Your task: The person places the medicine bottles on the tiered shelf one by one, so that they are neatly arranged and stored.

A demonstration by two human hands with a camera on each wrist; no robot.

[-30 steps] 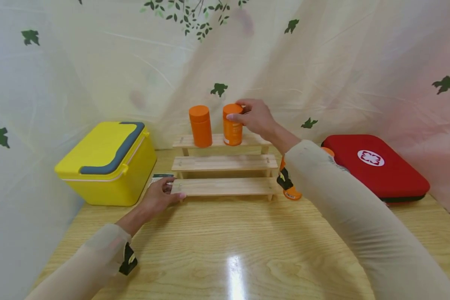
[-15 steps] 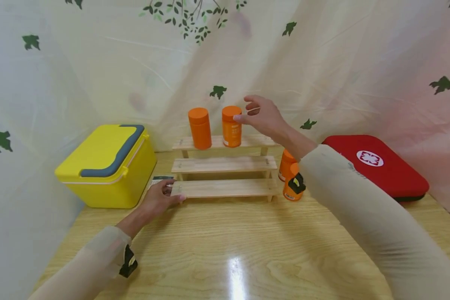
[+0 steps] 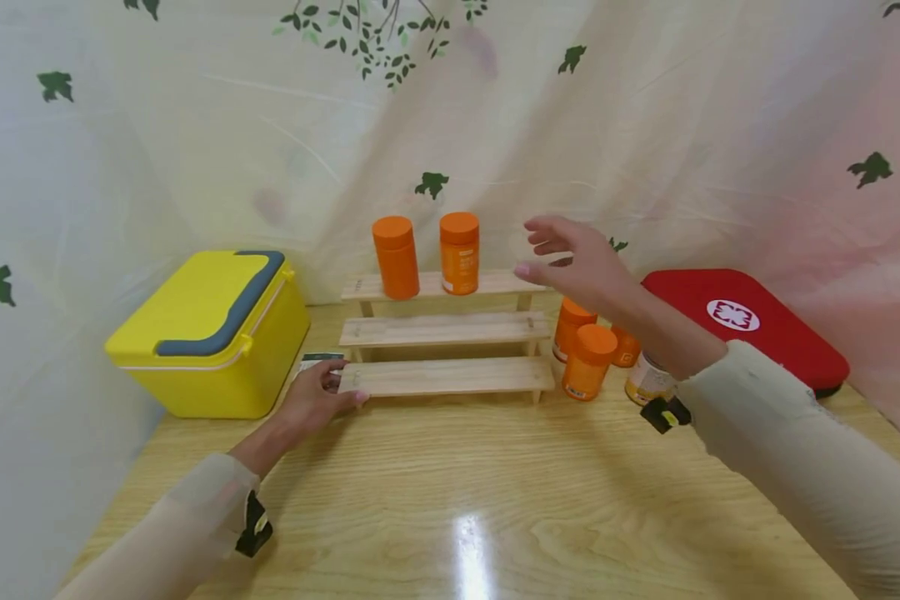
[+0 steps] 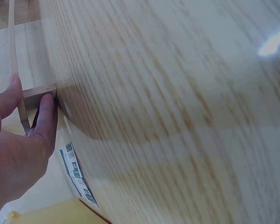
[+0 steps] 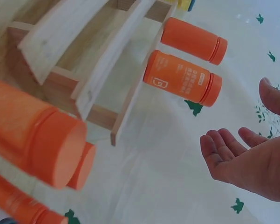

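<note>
A three-step wooden rack (image 3: 450, 377) stands on the table. My left hand (image 3: 317, 402) grips the left end of its lowest step; the left wrist view shows the thumb (image 4: 11, 91) on the plank and fingers against the end leg. Two orange bottles stand upright on the top step: a plain-sided one (image 3: 397, 260) on the left and one with white print (image 3: 460, 257) to its right. My right hand (image 3: 581, 254) hangs in the air right of the printed bottle, fingers spread and loosely bent, holding nothing; the right wrist view shows it apart from both bottles (image 5: 182, 79).
Right of the rack stand several orange bottles (image 3: 589, 364) and a pale-labelled jar (image 3: 648, 382), partly behind the right forearm. A red case (image 3: 750, 325) lies farther right. At left is a yellow cooler box (image 3: 210, 333), with a printed card (image 4: 78, 173) near the rack. A cloth curtain hangs behind.
My right hand has let go of the printed bottle on the top step and moved right, uncovering the bottles beside the rack. My left hand has stayed on the rack.
</note>
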